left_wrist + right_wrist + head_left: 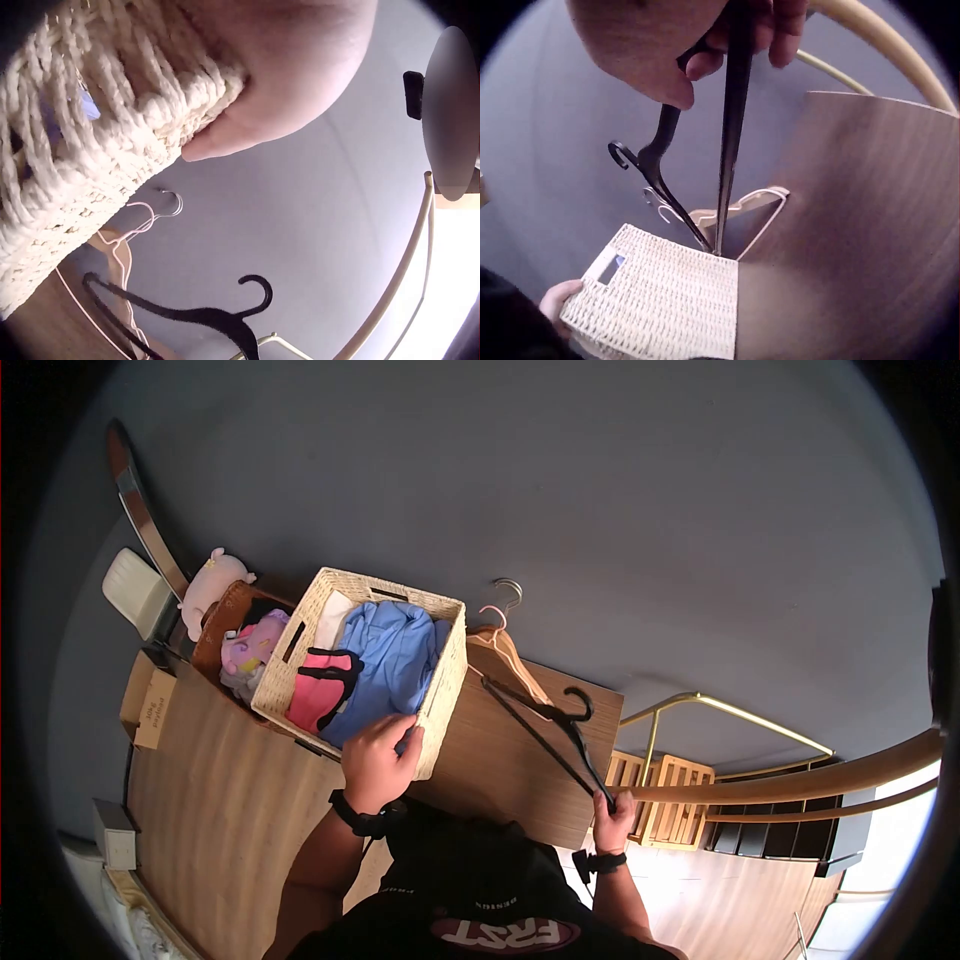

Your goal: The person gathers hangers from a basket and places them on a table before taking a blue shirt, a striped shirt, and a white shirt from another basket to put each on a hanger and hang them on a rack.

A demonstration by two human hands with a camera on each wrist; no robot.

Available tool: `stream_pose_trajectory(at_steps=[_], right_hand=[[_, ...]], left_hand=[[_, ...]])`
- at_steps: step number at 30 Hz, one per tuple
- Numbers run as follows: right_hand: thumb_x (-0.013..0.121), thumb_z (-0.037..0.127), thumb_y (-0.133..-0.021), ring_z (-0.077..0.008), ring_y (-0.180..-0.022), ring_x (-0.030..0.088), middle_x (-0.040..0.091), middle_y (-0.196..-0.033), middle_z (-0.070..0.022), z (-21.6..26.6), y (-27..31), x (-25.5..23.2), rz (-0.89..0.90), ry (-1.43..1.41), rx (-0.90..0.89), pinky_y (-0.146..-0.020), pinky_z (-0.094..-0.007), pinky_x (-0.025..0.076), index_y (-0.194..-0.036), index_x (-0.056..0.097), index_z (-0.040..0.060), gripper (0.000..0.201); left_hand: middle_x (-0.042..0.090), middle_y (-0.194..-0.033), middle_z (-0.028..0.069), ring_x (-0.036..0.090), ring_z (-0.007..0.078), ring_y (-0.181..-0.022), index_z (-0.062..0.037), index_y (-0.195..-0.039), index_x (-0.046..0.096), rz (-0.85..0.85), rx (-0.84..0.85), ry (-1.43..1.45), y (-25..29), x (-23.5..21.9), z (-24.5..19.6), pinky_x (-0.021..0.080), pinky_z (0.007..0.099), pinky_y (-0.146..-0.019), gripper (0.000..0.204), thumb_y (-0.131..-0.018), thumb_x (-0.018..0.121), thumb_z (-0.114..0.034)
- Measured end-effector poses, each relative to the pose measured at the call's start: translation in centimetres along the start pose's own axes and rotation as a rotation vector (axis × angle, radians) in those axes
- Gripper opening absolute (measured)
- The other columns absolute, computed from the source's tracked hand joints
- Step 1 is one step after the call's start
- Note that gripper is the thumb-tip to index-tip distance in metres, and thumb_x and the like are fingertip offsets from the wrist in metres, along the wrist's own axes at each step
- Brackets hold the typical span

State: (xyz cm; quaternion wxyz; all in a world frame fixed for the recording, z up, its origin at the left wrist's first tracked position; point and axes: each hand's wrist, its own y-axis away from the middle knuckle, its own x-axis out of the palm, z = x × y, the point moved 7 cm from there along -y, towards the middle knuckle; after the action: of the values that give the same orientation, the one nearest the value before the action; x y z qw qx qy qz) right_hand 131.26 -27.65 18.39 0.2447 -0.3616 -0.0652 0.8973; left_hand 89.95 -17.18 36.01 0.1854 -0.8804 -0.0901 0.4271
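Your left hand (pixel 378 760) grips the near rim of the woven basket (pixel 445 660), fingers curled over the edge and into it; the left wrist view shows the same hold from below, with a fingertip (pixel 206 146) pressed against the pale weave (pixel 90 172). The basket sits on the wooden surface (pixel 500 750), and in it lie a folded blue garment (pixel 390 650), a pink and black piece (pixel 322 685) and something white (pixel 333 618) near the far end. Your right hand (pixel 612 820) is closed around one end of the black hanger (pixel 545 735), which stretches from that hand up and across the surface, its hook (pixel 578 703) curving at the far side. In the right wrist view your fingers (pixel 787 34) wrap the black hanger's (pixel 731 112) arm, and its lower end comes down just beside the basket's (pixel 667 307) corner. Light wooden hangers (pixel 505 650) with metal hooks lie on the surface between the basket and the black hanger. Left of the basket stands a brown container (pixel 215 635) with a pink plush pig (pixel 212 585) at its far side and soft pink and purple things (pixel 250 645) inside. To your right stand a brass rail (pixel 720 710) and a slatted wooden crate (pixel 670 800).
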Motion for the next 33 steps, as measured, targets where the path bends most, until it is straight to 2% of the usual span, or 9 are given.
stream_pose_trajectory(at_steps=[5,7,10,18,20,22,24,30,33], right_hand=[[0.076,0.023,-0.091,-0.032,-0.075,0.054,0.054,-0.077,-0.0158,-2.5,3.4,-0.7,0.079,0.112,0.13,-0.069,-0.0424,0.043,-0.078,0.057,-0.0004,0.033],[0.077,0.016,-0.088,-0.0362,-0.075,0.052,0.052,-0.077,-0.0163,-2.8,3.8,-0.6,-0.022,0.133,0.12,-0.069,-0.0449,0.042,-0.074,0.054,-0.0011,0.032],[0.076,0.016,-0.089,-0.036,-0.078,0.052,0.053,-0.081,-0.0163,-2.8,3.6,-0.4,-0.094,0.193,0.162,-0.071,-0.0447,0.042,-0.077,0.056,-0.0008,0.029],[0.077,0.016,-0.088,-0.0367,-0.081,0.054,0.055,-0.081,-0.0159,-0.5,5.7,2.4,0.049,0.054,0.069,-0.073,-0.0464,0.044,-0.079,0.059,0.0008,0.025],[0.074,0.013,-0.088,-0.0368,-0.084,0.059,0.061,-0.087,-0.0171,0.3,6.4,3.8,0.199,0.1,0.031,-0.074,-0.0451,0.047,-0.096,0.067,0.0007,0.016],[0.072,0.01,-0.087,-0.0352,-0.084,0.063,0.066,-0.09,-0.0167,1.0,7.4,5.2,0.259,0.132,0.012,-0.076,-0.0439,0.05,-0.109,0.071,0.0013,0.024],[0.07,0.012,-0.089,-0.0379,-0.091,0.063,0.066,-0.095,-0.0175,0.8,8.2,6.6,0.35,0.171,0.08,-0.081,-0.0463,0.05,-0.11,0.071,0.0036,0.023],[0.069,0.015,-0.088,-0.0391,-0.097,0.064,0.068,-0.101,-0.0172,1.2,9.4,9.1,0.47,0.281,0.086,-0.085,-0.0482,0.052,-0.11,0.07,0.0055,0.024],[0.069,0.017,-0.088,-0.0385,-0.1,0.064,0.069,-0.103,-0.0171,2.5,9.1,10.1,0.463,0.308,0.085,-0.087,-0.0478,0.052,-0.114,0.069,0.006,0.029]], left_hand=[[0.072,-0.088,0.0122,0.069,0.0335,-0.077,-0.0025,-0.1,0.073,0.033,0.03,0.053,0.2,0.0,0.3,0.054,0.0397,-0.064,0.016,-0.09,0.071,-0.015],[0.072,-0.088,0.0128,0.069,0.0341,-0.077,-0.0017,-0.1,0.073,0.051,0.046,0.076,0.1,-0.1,0.3,0.054,0.0402,-0.064,0.017,-0.09,0.071,-0.015],[0.072,-0.089,0.0136,0.069,0.0344,-0.077,-0.0006,-0.1,0.072,0.102,0.058,0.109,0.0,-0.1,0.6,0.054,0.0407,-0.065,0.018,-0.09,0.072,-0.015],[0.071,-0.09,0.0124,0.069,0.0347,-0.075,-0.0027,-0.1,0.069,0.151,0.048,0.098,0.1,-1.3,1.0,0.054,0.0425,-0.065,0.019,-0.091,0.071,-0.019],[0.071,-0.09,0.0114,0.069,0.0346,-0.074,-0.0049,-0.101,0.068,0.102,0.039,0.056,0.4,-1.3,1.0,0.055,0.043,-0.065,0.02,-0.091,0.07,-0.023],[0.07,-0.09,0.0102,0.069,0.0338,-0.075,-0.007,-0.102,0.067,0.092,0.051,0.028,0.5,-1.3,1.0,0.055,0.0435,-0.064,0.02,-0.091,0.07,-0.024],[0.07,-0.092,0.0099,0.069,0.0331,-0.076,-0.0083,-0.107,0.065,0.121,0.064,0.04,0.8,-1.1,1.6,0.055,0.0431,-0.064,0.023,-0.092,0.069,-0.025],[0.068,-0.107,0.0178,0.067,0.037,-0.099,-0.0016,-0.119,0.062,0.359,0.106,0.415,0.1,-2.6,3.2,0.054,0.0421,-0.085,0.036,-0.093,0.07,-0.025],[0.068,-0.115,0.0175,0.066,0.0359,-0.105,-0.0007,-0.122,0.063,0.296,0.2,0.297,-1.6,-5.3,5.6,0.053,0.041,-0.091,0.037,-0.093,0.071,-0.024]])
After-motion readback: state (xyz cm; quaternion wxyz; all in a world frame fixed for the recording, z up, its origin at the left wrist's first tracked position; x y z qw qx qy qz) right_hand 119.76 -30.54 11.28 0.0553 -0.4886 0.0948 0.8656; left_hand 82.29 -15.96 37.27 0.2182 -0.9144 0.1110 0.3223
